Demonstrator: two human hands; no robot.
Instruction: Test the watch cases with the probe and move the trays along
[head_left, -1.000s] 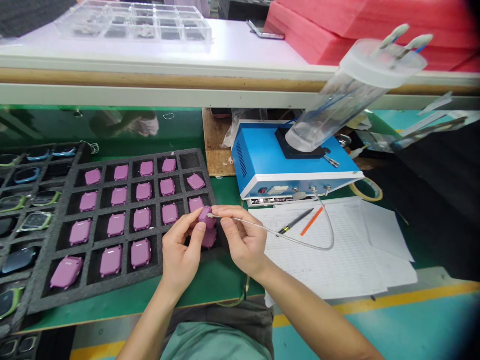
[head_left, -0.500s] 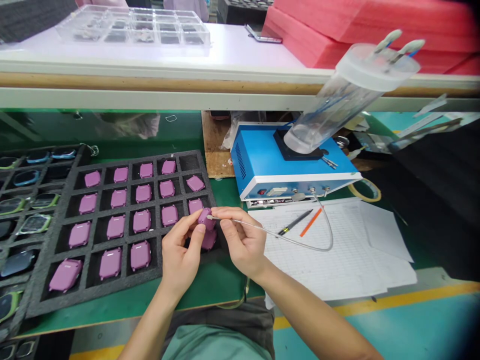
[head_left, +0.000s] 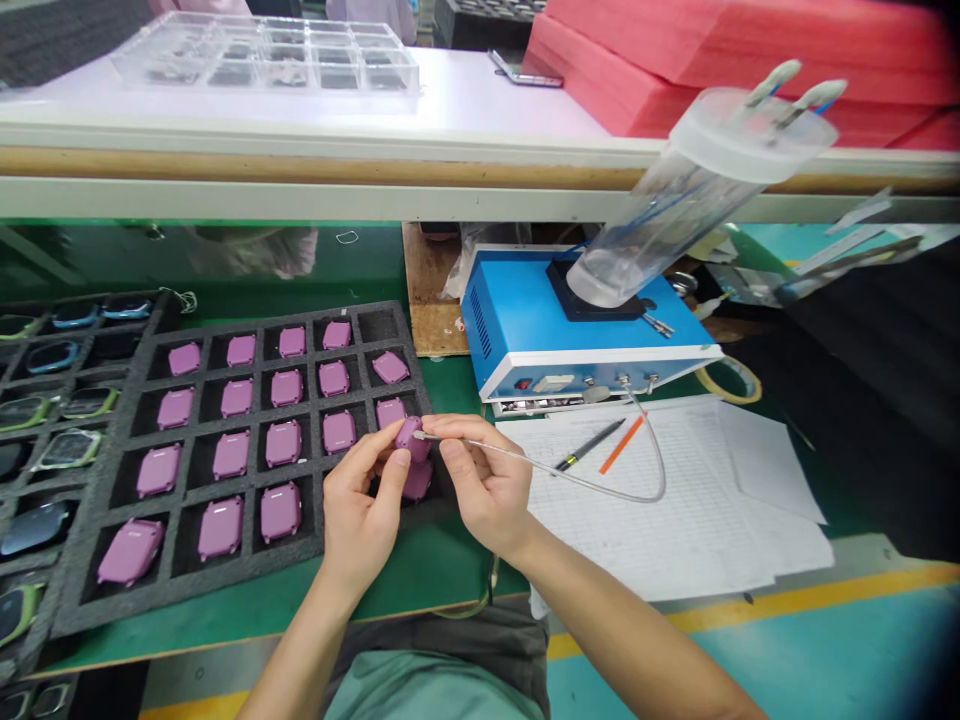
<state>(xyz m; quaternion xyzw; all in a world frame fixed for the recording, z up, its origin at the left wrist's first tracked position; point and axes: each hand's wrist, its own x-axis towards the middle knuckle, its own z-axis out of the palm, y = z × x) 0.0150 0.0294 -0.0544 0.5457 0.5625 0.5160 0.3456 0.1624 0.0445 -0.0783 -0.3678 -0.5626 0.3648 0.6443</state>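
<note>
Between thumb and fingers, my left hand (head_left: 365, 497) grips a small purple watch case (head_left: 409, 438), tilted up over the front right corner of the foam tray (head_left: 251, 577). My right hand (head_left: 484, 480) pinches the end of a thin grey cable (head_left: 600, 489); its small tip meets the near face of the case, though the exact contact is too small to make out. The cable loops back to the front of a blue instrument box (head_left: 592, 345). Another purple case (head_left: 418, 481) lies just below the held one, partly hidden. More purple cases fill most of the tray's compartments.
At the left, a second tray holds several watch cases with green, blue and black rims (head_left: 69, 448). Printed sheets (head_left: 660, 530) lie to the right, with a pen (head_left: 591, 446) and an orange strip (head_left: 623, 443). A clear cylinder (head_left: 660, 220) stands on the box, below a white shelf (head_left: 465, 110).
</note>
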